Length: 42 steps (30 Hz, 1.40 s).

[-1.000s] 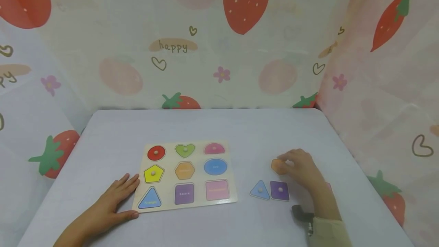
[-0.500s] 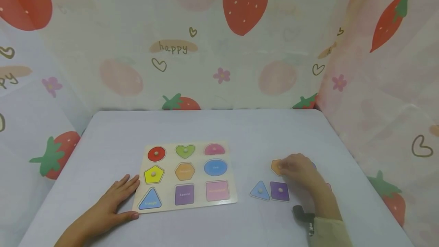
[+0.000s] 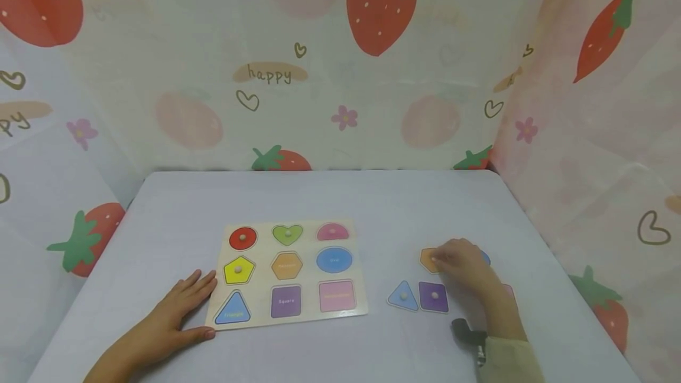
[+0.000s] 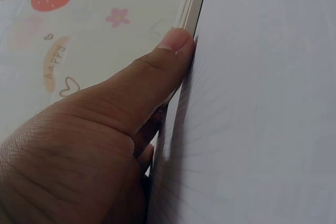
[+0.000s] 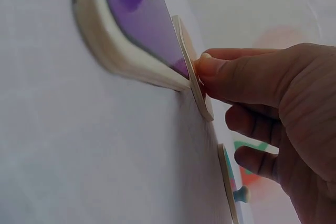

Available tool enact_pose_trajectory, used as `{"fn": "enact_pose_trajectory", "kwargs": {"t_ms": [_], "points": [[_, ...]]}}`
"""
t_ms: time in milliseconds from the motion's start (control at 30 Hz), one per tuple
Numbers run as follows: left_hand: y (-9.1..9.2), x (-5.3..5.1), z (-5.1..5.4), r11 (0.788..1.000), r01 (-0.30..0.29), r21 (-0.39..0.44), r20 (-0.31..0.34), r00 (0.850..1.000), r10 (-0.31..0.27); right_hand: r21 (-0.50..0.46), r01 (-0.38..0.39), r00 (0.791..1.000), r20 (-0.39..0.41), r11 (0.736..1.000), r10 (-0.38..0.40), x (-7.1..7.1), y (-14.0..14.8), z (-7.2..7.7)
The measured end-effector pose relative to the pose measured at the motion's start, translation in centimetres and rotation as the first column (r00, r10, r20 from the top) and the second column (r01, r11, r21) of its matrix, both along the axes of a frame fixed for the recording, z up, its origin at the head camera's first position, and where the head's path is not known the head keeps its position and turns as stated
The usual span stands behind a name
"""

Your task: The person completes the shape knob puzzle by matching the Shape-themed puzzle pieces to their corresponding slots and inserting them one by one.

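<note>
My left hand lies with straight fingers at the left edge of a wooden shape puzzle board; its thumb touches the board's lower left corner. Over on the right, my right hand pinches the knob of an orange hexagon puzzle piece between thumb and forefinger. In the right wrist view that hexagon piece stays down at the tabletop, the other fingers curling loosely. A blue triangle piece and a purple square piece lie just in front. Part of a blue piece shows behind my hand.
A pink piece is mostly hidden by my right forearm. On the board sit a red circle, a green heart, a pink half circle and a yellow pentagon, all with knobs. Printed curtains stand behind and beside the white table.
My right hand has lowered slightly, and its fingers have closed in on the hexagon's knob. Part of the blue piece has come into view beside it. My left hand has stayed put.
</note>
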<state>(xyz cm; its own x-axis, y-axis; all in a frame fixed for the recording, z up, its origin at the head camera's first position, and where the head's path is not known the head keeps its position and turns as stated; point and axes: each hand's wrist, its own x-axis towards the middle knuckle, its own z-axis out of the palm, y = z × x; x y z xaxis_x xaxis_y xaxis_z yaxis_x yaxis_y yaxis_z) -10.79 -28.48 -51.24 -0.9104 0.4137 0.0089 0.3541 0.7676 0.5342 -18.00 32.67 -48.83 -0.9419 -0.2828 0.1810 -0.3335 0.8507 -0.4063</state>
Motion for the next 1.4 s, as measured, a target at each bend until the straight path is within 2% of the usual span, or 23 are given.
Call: {"fn": "enact_pose_trajectory", "kwargs": {"t_ms": [367,600,733,1067,1200,1400], "points": [[-0.1,0.2,0.0,1.0,0.016,0.003,-0.015,1.0,-0.015,0.044,0.023,1.0,0.002,0.999,-0.023,-0.1,-0.2,-0.2],[0.0,0.4,0.4,1.0,-0.002,0.009,0.033,0.999,0.002,0.065,0.034,0.999,0.003,0.997,-0.034,0.0,-0.4,0.2],[0.2,0.5,0.3,1.0,-0.003,0.023,0.035,0.999,0.002,0.07,0.037,0.999,-0.016,0.997,-0.036,0.0,-0.5,0.5],[0.6,0.2,0.3,1.0,-0.007,0.019,0.051,0.999,0.006,-0.023,0.029,0.999,-0.023,0.999,-0.03,0.5,-1.4,1.5],[0.4,0.1,0.2,1.0,0.002,0.013,0.037,0.999,-0.002,-0.05,0.048,0.998,-0.027,0.998,-0.049,0.5,-2.3,2.0],[0.1,0.1,0.1,1.0,0.009,0.007,0.001,1.0,-0.009,-0.101,0.024,1.0,0.008,0.995,-0.024,0.2,-4.2,2.9]]}}
